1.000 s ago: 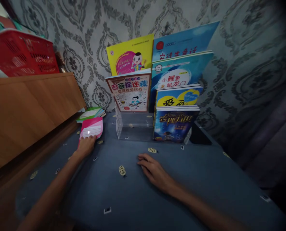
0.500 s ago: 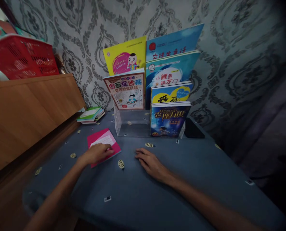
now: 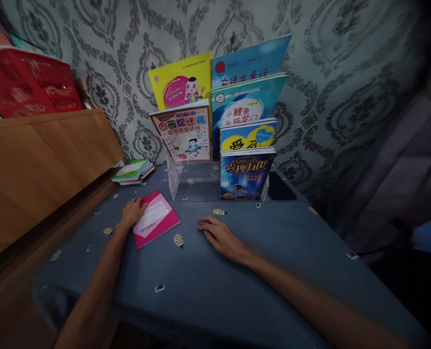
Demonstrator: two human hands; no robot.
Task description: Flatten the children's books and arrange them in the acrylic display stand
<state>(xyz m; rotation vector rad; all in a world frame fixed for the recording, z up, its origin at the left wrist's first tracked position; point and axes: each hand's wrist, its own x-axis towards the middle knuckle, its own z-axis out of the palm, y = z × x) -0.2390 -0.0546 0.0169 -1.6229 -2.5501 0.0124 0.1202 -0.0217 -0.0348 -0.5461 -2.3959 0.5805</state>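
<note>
A pink booklet point(image 3: 159, 232) with a pale label panel lies flat on the blue tablecloth, left of the middle. My left hand point(image 3: 132, 213) rests at its upper left edge, with fingertips touching the cover; whether the thumb goes under the edge is hidden. To the right, my right hand point(image 3: 223, 238) lies on the cloth, fingers loosely stretched and nothing in them. Beyond both hands stands a clear display rack point(image 3: 197, 191). It holds a brown-framed picture book point(image 3: 186, 135), a yellow book point(image 3: 181, 80) and, on the right, a dark blue book point(image 3: 244, 177) before several others.
Several thin books point(image 3: 133, 170) are piled at the table's back left. A dark flat object point(image 3: 281, 186) lies right of the rack. A wooden cabinet point(image 3: 48, 169) with a red basket point(image 3: 30, 85) on top borders the left side. The patterned wall point(image 3: 317, 106) rises behind.
My left hand has slid leftward from the middle of the pink booklet to its upper left edge, uncovering the label. My right hand stays about where it was; the view has shifted slightly.
</note>
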